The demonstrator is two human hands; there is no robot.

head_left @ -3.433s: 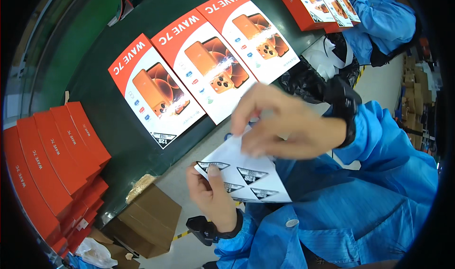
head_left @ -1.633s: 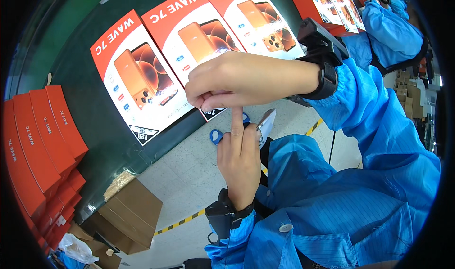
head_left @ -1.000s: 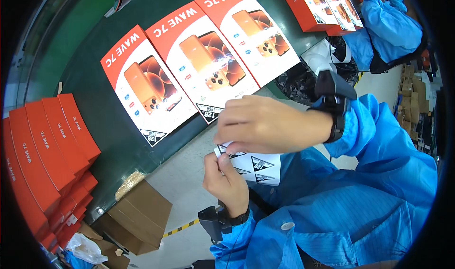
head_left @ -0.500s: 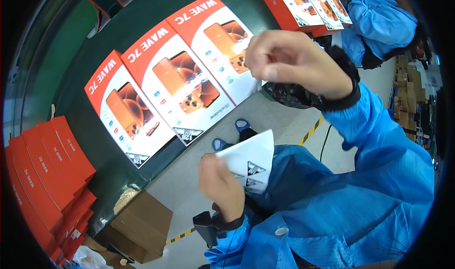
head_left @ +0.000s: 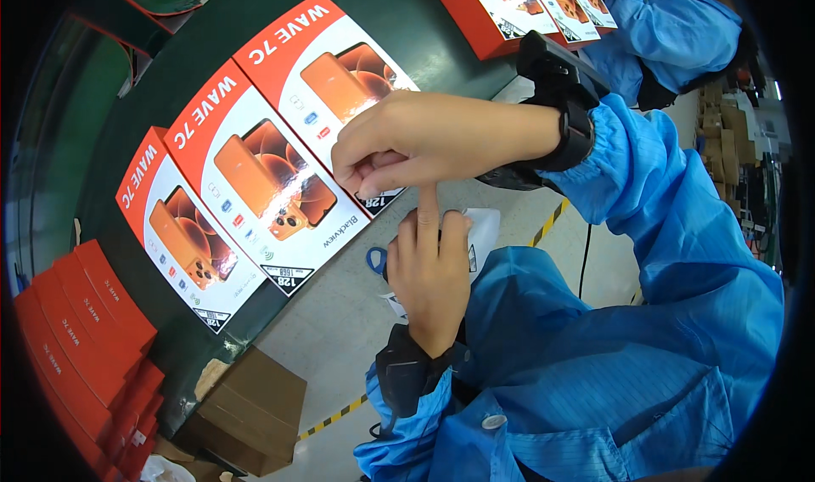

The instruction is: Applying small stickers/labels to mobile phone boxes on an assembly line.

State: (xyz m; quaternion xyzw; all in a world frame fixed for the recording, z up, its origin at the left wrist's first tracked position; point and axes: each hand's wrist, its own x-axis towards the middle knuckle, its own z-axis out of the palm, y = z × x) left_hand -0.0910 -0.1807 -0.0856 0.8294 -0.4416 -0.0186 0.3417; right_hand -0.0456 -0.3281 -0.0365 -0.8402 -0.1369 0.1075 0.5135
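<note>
My right hand (head_left: 399,147) is closed, its fingers curled and fingertips down at the near corner of the rightmost phone box (head_left: 327,79). A small black-and-white label (head_left: 380,200) shows at that corner beside the fingertips; whether they pinch anything is hidden. Just below, my left hand (head_left: 429,270) has its index finger stretched up to my right hand. Its other fingers are bent over a white label sheet (head_left: 484,227), mostly hidden behind the hand. The middle phone box (head_left: 263,176) and left phone box (head_left: 182,236) lie alongside, each with a similar corner label.
Red boxes (head_left: 81,346) are stacked at the left. More phone boxes (head_left: 475,15) stand at the far right of the green table (head_left: 246,24), near another person's blue sleeve (head_left: 671,28). An open cardboard carton (head_left: 246,406) is on the floor below the table edge.
My right hand has come left and down onto the rightmost box's near corner. My left hand has risen toward it, and the label sheet has swung behind that hand. The whole view has shifted slightly.
</note>
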